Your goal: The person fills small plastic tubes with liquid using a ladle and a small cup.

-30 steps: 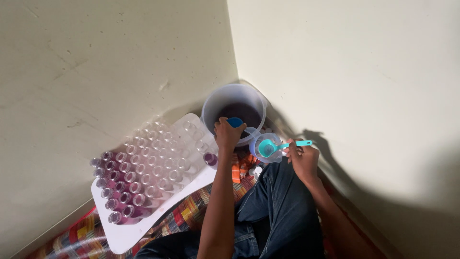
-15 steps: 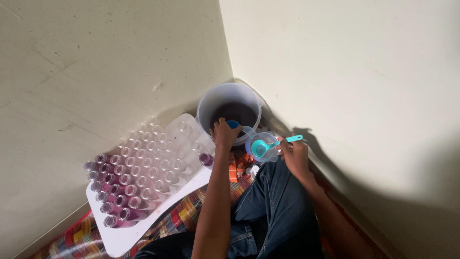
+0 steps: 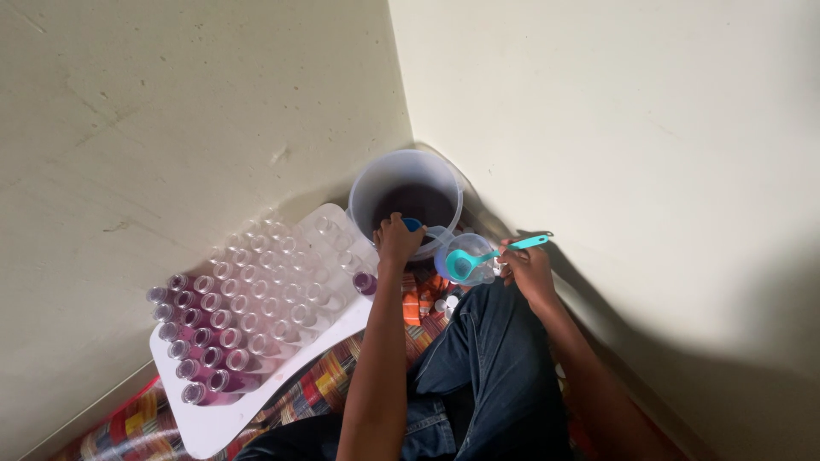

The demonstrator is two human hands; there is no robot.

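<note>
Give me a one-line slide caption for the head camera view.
Left hand at the rim of a bucket of dark liquid, right hand holding a teal scoop, beside a tray of small bottles.

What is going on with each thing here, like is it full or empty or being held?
Bucket: upright, open, dark liquid inside.
Left hand: at the bucket's rim, gripping something blue.
Right hand: holding a teal scoop by its handle.
Clear cup: beside the bucket, scoop bowl at it.
Tray: white, resting on patterned cloth, packed with small bottles.
Left-end bottles: purple-filled.
Remaining bottles: mostly clear, look empty.
</note>
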